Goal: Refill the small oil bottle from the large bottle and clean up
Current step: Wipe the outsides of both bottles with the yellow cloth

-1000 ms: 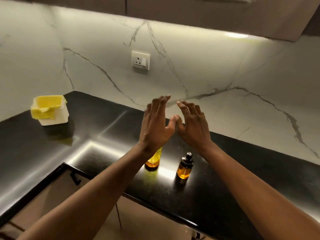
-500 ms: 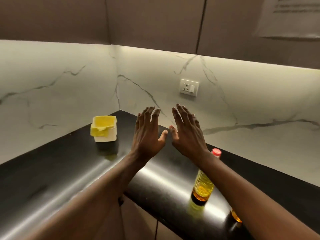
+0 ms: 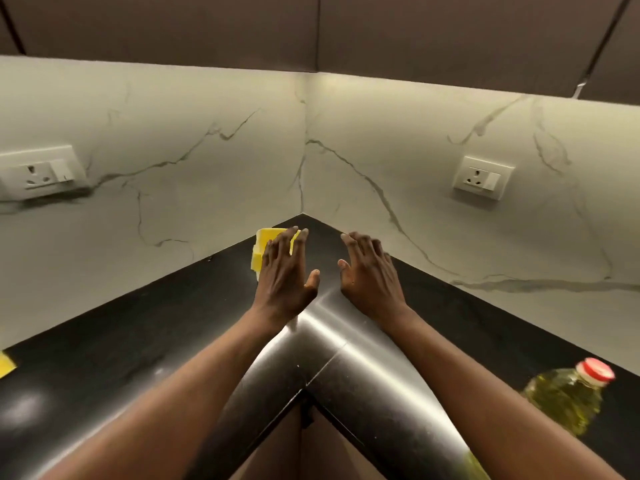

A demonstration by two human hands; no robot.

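Both arms reach forward over the inner corner of a black L-shaped counter (image 3: pixel 104 344), whose polished top shows bright streaks of reflected light running toward the corner. The left hand (image 3: pixel 282 275) and the right hand (image 3: pixel 369 271) are held up side by side with the backs toward the camera, fingers spread and pointing away, thumbs turned inward toward each other; a clear gap separates the two and neither one holds anything. Behind the left hand's fingers, near the far corner of the counter, stands a small container with yellow cloth (image 3: pixel 263 251) in it, partly hidden by those fingers, so it is not possible to tell whether they touch it. The large oil bottle (image 3: pixel 568 396), clear plastic filled with yellow oil and closed with a red cap (image 3: pixel 595 372), stands on the counter at the lower right, beside the right forearm and well apart from both hands. The small oil bottle is out of sight in this view. A scrap of something yellow (image 3: pixel 5 365) lies at the counter's far left edge, cut off by the frame. The walls behind are pale marble with grey veins, carrying one white socket (image 3: pixel 38 173) on the left wall and another socket (image 3: pixel 483 178) on the right wall, under dark upper cabinets (image 3: pixel 311 29).
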